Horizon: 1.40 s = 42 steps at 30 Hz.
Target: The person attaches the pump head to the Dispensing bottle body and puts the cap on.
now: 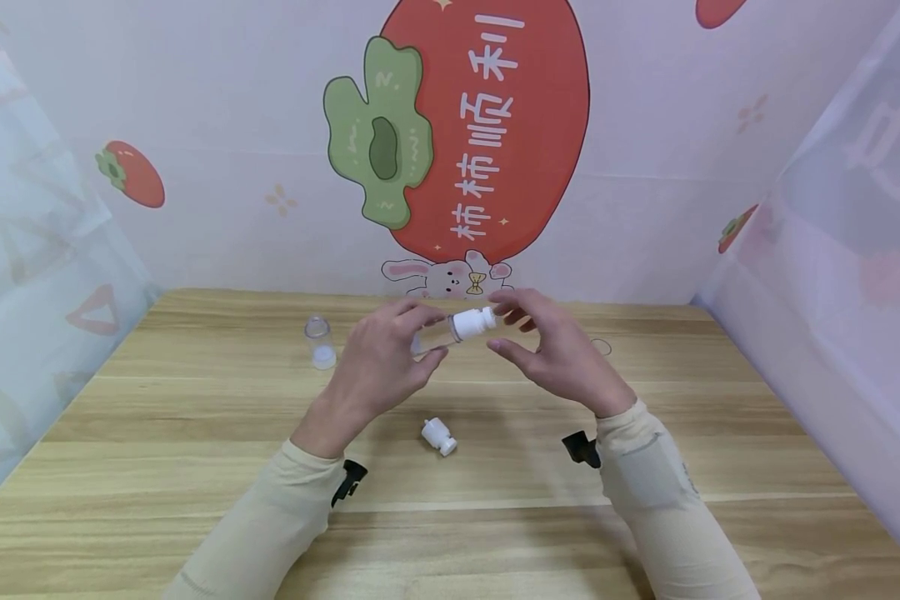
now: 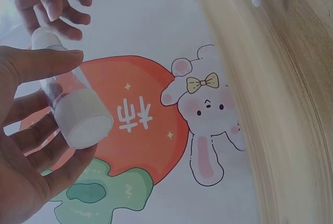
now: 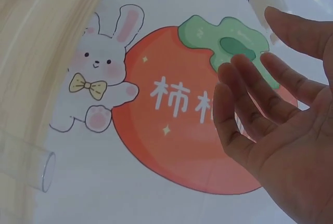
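Note:
My left hand (image 1: pixel 382 354) grips a clear bottle (image 1: pixel 433 335) around its body. The bottle is tilted above the table, its white pump top (image 1: pixel 474 322) pointing right. In the left wrist view, its white base (image 2: pixel 86 122) faces the camera, with thumb and fingers around the clear part. My right hand (image 1: pixel 551 350) is held just right of the pump top, thumb and fingers apart. In the right wrist view, the right hand (image 3: pixel 276 109) has loosely bent fingers and nothing in its palm. Below the hands, a loose white pump top (image 1: pixel 439 437) lies on the table.
A second clear bottle (image 1: pixel 318 340) with a white bottom stands at the back left of the wooden table (image 1: pixel 195 433). Behind the right hand is a clear tube-shaped cover (image 3: pixel 48 172), partly seen. A printed cloth (image 1: pixel 255 233) hangs along the back edge.

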{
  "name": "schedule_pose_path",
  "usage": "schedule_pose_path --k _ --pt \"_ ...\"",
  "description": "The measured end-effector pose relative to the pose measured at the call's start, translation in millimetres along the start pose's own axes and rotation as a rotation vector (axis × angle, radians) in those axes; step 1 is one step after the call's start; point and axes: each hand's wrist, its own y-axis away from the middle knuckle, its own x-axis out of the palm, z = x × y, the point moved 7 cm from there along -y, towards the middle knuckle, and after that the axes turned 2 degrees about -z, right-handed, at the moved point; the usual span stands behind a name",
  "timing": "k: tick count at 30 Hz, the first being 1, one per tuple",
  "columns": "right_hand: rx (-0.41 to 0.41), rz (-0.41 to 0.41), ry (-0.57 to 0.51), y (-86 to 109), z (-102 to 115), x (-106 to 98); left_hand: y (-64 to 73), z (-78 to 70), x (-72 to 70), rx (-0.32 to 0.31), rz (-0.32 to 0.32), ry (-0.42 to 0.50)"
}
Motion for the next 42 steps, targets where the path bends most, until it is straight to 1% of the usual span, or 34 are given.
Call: schedule_pose_path --k 5,9,15,21,28,38,42 --pt "0.053 -0.010 0.042 0.5 -10 -4 -0.1 3.1 0.1 -0.028 0.003 0.005" --pt "0.096 -0.019 0.081 1.1 -20 -9 0.0 4.5 -0.1 -0.035 0.001 0.008" --pt "0.182 -0.005 0.166 2.5 -38 -15 -0.9 5.8 -0.2 -0.046 0.001 0.025" --pt "0.271 0.034 0.232 6.4 -56 -18 -0.7 5.5 -0.7 -0.055 0.007 0.028" --pt "0.344 0.080 0.274 10.9 -74 -19 -0.7 6.0 0.3 -0.060 0.012 0.021" --pt "0.395 0.192 0.298 17.8 -89 -13 -0.2 4.9 -0.2 -0.053 0.010 0.030" --pt "0.404 0.211 0.303 19.8 -95 -11 -0.5 4.7 0.8 -0.048 0.006 0.032"
